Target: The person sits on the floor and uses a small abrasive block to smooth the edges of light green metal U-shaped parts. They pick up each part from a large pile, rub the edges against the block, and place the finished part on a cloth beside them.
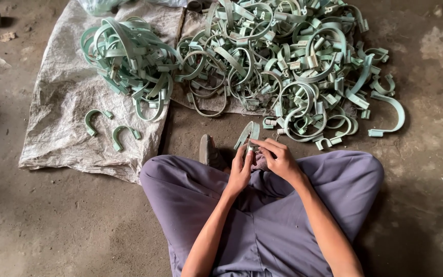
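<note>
Head view shows left hand (pixel 239 172) and right hand (pixel 278 160) pinched together on one pale green clamp (pixel 246 135) above the lap; beyond them lies the clamp pile (pixel 283 61).

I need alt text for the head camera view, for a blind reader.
A seated person's left hand and right hand hold one pale green clamp. Ahead lies a large clamp pile; a smaller heap sits on a sack.

A large clamp heap (pixel 288 66) crowded just ahead of the grip; bare floor (pixel 426 169) lay open to its right.
</note>
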